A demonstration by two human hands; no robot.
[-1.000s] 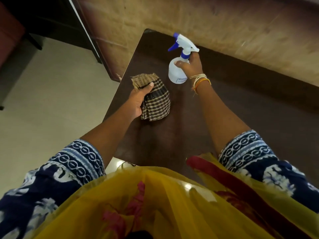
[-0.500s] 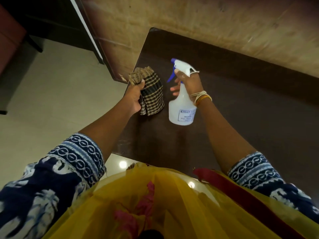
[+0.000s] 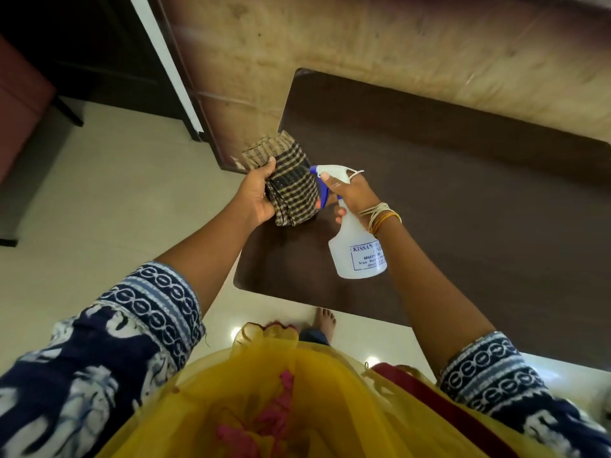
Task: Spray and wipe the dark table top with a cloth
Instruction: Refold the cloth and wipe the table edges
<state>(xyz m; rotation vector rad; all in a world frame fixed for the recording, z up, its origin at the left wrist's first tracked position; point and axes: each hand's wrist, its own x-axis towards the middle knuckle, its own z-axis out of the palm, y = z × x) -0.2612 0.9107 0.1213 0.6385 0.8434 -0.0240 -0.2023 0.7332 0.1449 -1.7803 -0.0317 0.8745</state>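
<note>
Above the table's (image 3: 463, 200) near-left corner, your right hand (image 3: 352, 196) grips the spray bottle (image 3: 357, 252) with its nozzle at the folded cloth (image 3: 292, 190) clutched in your left hand (image 3: 256, 200). Judging by the dry-looking top, spraying is barely begun and all wiping remains.

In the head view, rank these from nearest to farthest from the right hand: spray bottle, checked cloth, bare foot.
1. Spray bottle: gripped at its neck by the right hand.
2. Checked cloth: just to the left, held in the left hand, beside the nozzle.
3. Bare foot: on the floor below the table edge.
</note>
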